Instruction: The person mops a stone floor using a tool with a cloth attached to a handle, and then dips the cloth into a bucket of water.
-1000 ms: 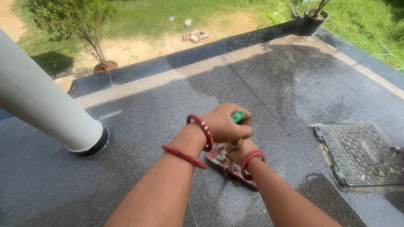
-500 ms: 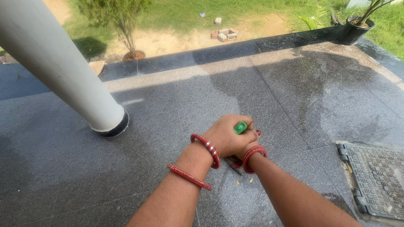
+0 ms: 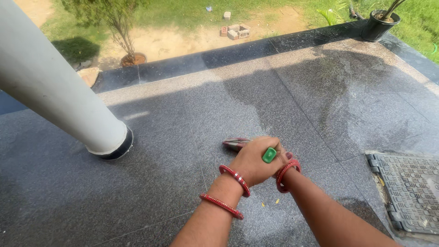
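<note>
A: What is held now?

B: A stick with a green cap (image 3: 269, 155) is gripped by the left hand (image 3: 254, 162), which is clenched around its top. The right hand (image 3: 284, 160) is mostly hidden behind the left one; its grip cannot be told.

A: Where is the mop head (image 3: 237, 143)?

B: It is seen on the wet granite floor (image 3: 173, 151), just beyond the left hand's knuckles. Half a second ago it was seen under the wrists, nearer to the person.

A: What else is changed?

B: The hands are moved a little to the right. The white column (image 3: 55, 87) is kept at the left, the drain cover (image 3: 414, 190) at the right.
</note>
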